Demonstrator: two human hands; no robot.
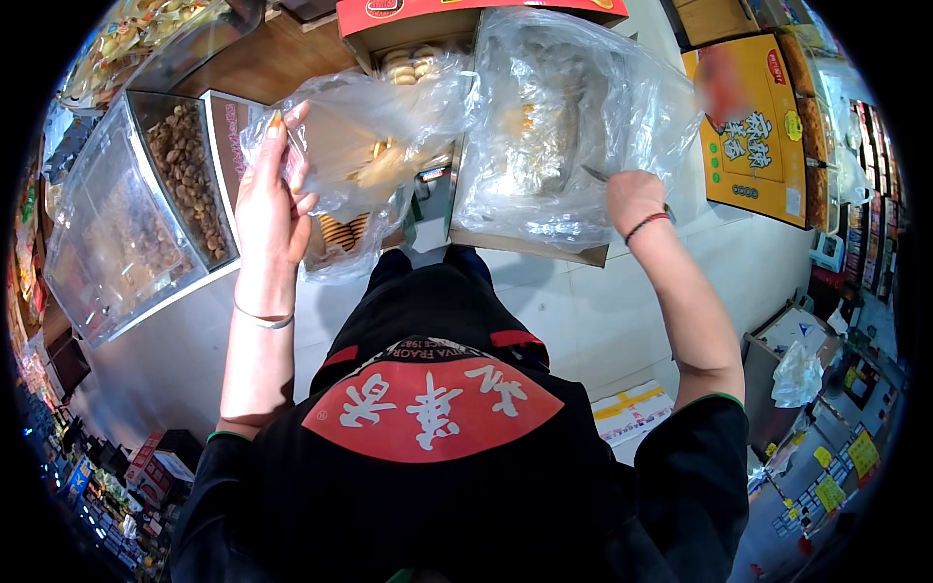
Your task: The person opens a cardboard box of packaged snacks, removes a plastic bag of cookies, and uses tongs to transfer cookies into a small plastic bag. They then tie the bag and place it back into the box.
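My left hand is raised at the left, its fingers and thumb closed on the edge of a thin clear plastic bag. Round biscuits and pale pastries show through and beside that plastic. My right hand is a fist round a small knife, whose short blade points left; its handle is hidden. Under the blade lies a clear plastic liner, spread over the sides of a cardboard box. Crinkled, clear-wrapped goods sit inside, their kind blurred by glare.
A clear-lidded bin of brown snacks stands at the left. Beyond the bags is a red carton. A yellow carton stands at the right, beside a pale tiled floor. A white box lies on the floor.
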